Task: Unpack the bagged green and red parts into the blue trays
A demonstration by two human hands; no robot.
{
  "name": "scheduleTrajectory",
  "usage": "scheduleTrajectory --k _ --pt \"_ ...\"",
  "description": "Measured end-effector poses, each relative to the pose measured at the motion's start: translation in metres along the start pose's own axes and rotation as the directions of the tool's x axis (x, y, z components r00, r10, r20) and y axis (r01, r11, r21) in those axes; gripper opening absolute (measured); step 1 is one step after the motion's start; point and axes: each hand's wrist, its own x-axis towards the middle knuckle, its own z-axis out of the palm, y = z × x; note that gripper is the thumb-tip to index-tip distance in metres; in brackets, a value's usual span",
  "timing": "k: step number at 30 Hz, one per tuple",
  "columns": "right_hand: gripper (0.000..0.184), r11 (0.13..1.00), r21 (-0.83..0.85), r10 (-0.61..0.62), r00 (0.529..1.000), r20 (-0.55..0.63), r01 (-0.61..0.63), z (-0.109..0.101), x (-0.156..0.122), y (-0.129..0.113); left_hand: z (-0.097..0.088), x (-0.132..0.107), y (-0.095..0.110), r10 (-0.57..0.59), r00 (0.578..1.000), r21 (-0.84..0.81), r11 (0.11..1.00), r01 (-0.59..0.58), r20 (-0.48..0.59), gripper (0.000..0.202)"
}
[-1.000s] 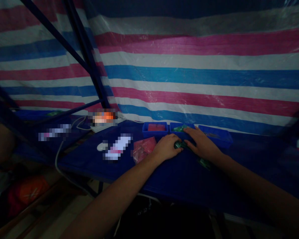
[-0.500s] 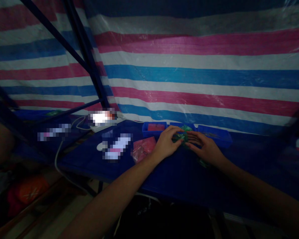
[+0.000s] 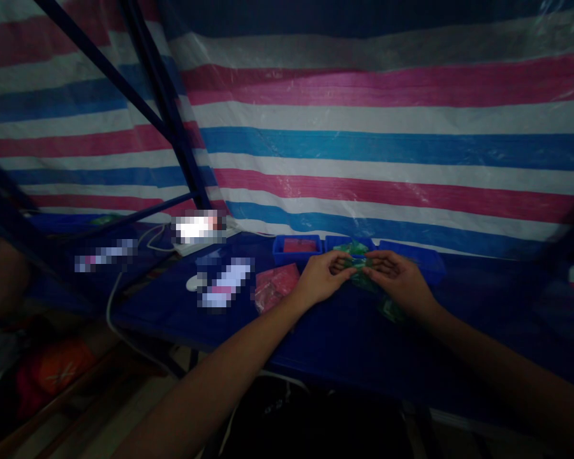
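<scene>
My left hand (image 3: 323, 277) and my right hand (image 3: 399, 280) meet over the table, thumbs and fingers pinched on a small green see-through plastic packet (image 3: 358, 262) between them. What the packet contains cannot be made out. More green plastic (image 3: 391, 310) lies under my right wrist. Just behind my hands is a blue bin (image 3: 331, 241) with green plastic in it, partly covered by my fingers. Left of my left hand, a clear bag of pink packets (image 3: 276, 285) rests on the table.
A blue bin (image 3: 296, 257) with pink contents stands behind the bag, and another blue bin (image 3: 423, 264) is at the right. A white power strip (image 3: 205, 237), its cable, and a round white object (image 3: 195, 282) sit leftward. Another person's arm (image 3: 2, 277) shows at far left.
My fingers have closed in from a looser, more spread pose to a pinch on the green packet. My right hand has drawn nearer to the left.
</scene>
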Motion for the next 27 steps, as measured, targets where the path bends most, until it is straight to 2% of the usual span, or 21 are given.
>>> scheduleTrajectory --k 6,11,14,17,20,23,25,27 --pt "0.044 0.998 -0.017 0.064 0.996 0.066 -0.063 0.002 -0.003 -0.002 0.001 -0.002 0.002 0.056 0.996 -0.05 0.997 -0.052 0.069 0.044" --pt "0.042 0.998 -0.045 0.032 0.999 -0.023 -0.033 0.0 0.002 -0.001 -0.001 -0.002 0.007 0.101 0.995 0.174 0.979 -0.104 0.027 0.038" --pt "0.038 0.989 -0.146 -0.043 0.997 -0.068 0.033 -0.004 0.003 -0.001 -0.003 -0.004 0.009 0.09 0.996 0.245 0.965 -0.09 0.013 0.04" --pt "0.029 0.919 -0.367 -0.181 0.982 -0.057 0.148 -0.007 0.001 -0.004 -0.003 -0.005 0.01 0.062 0.993 0.092 0.993 -0.071 0.101 0.047" --pt "0.017 0.804 -0.507 -0.323 0.944 0.067 0.311 -0.006 -0.002 -0.009 0.001 -0.005 0.01 0.053 0.989 -0.055 0.997 -0.046 0.136 0.045" --pt "0.013 0.723 -0.52 -0.414 0.888 0.201 0.454 -0.003 -0.005 -0.013 0.003 -0.002 0.006 0.014 0.994 -0.1 0.995 -0.003 0.113 0.038" --pt "0.015 0.719 -0.498 -0.423 0.874 0.239 0.485 -0.001 -0.005 -0.016 0.003 0.0 0.001 -0.032 0.996 -0.121 0.992 0.042 0.079 0.035" --pt "0.016 0.745 -0.472 -0.409 0.881 0.236 0.472 0.0 -0.006 -0.018 0.003 0.002 -0.005 -0.067 0.997 -0.146 0.987 0.071 0.037 0.03"
